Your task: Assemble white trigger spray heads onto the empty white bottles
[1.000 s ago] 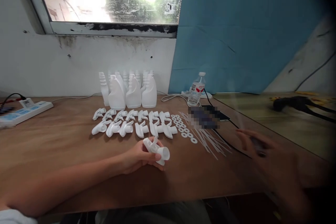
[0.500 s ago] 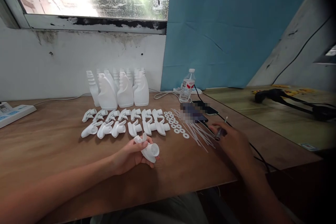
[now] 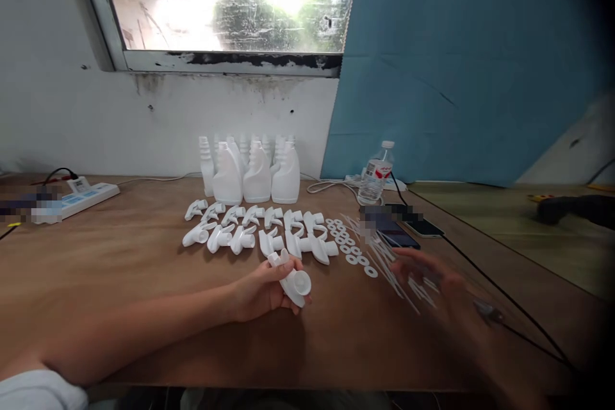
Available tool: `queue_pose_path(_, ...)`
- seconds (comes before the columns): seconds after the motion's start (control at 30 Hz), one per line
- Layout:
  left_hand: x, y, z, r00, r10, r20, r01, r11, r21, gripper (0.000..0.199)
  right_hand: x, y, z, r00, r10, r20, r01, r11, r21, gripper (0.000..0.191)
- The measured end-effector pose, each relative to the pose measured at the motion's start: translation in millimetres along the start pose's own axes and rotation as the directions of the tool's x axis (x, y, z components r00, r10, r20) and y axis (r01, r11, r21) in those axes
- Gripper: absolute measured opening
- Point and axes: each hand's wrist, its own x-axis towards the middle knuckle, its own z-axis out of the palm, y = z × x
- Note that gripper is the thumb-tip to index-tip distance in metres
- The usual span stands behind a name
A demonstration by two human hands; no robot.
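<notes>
My left hand (image 3: 271, 285) is closed around a white trigger sprayer head (image 3: 294, 282), its round collar facing right and towards me. Over the table's right side, my right hand (image 3: 446, 288) is smeared by motion. Its fingers point left, above the ends of thin white dip tubes (image 3: 391, 272), and what is between them is too blurred to make out. Several more white sprayer heads (image 3: 243, 240) lie in two rows beyond my left hand. White ring washers (image 3: 352, 259) are laid out between those rows and the tubes.
White spray bottles (image 3: 257, 173) stand grouped at the back. To their right are a water bottle (image 3: 373, 179) and dark phones (image 3: 423, 226). A black cable (image 3: 504, 291) runs along the right, with a grey piece (image 3: 487, 311) near my right hand. A power strip (image 3: 91, 198) lies left.
The view has swung left. My right hand has moved towards me and blurred; the small dark cylinder seen in it earlier is no longer distinct. My left hand still grips the sprayer head.
</notes>
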Motion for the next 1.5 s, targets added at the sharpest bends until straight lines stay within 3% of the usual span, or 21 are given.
queue_pose_path(0.07, 1, -1, -2.2, 1.0, 0.014, -0.001, -0.014, 1.0, -0.016, 0.03, -8, -18, 12, 0.991, 0.0, 0.131, -0.014, 0.994, 0.107, 0.059)
queue_pose_path(0.13, 1, -1, -2.9, 1.0, 0.018, -0.016, -0.018, 0.999, -0.031, 0.028, -15, -37, 24, 0.976, -0.006, 0.216, -0.026, 0.989, 0.146, 0.043)
queue_pose_path(0.23, 0, -1, -1.0, 0.998, 0.006, -0.055, -0.007, 0.999, -0.032, 0.023, -23, -60, 36, 0.961, -0.028, 0.277, -0.046, 0.965, 0.257, 0.025)
queue_pose_path(0.33, 0, 0, 1.6, 0.998, 0.003, -0.065, -0.004, 1.0, -0.021, 0.017, -26, -71, 41, 0.949, -0.049, 0.312, -0.055, 0.947, 0.315, 0.02)
queue_pose_path(0.67, 0, -1, 3.2, 0.999, 0.013, -0.043, -0.011, 1.0, 0.026, 0.017, -30, -72, 43, 0.931, -0.175, 0.319, 0.162, 0.985, 0.067, 0.006)
queue_pose_path(0.9, -2, -5, 5.3, 0.99, 0.1, -0.1, -0.088, 0.989, 0.118, 0.018, -28, -73, 34, 0.791, -0.345, 0.505, 0.39, 0.921, 0.016, 0.015)
queue_pose_path(0.97, -3, -5, 7.0, 0.985, 0.117, -0.125, -0.099, 0.985, 0.144, 0.019, -28, -75, 34, 0.772, -0.367, 0.518, 0.421, 0.907, 0.016, 0.016)
queue_pose_path(1.5, -3, -6, 9.3, 0.975, 0.164, -0.149, -0.125, 0.962, 0.241, 0.025, -42, -85, 52, 0.728, -0.468, 0.502, 0.58, 0.811, -0.084, 0.012)
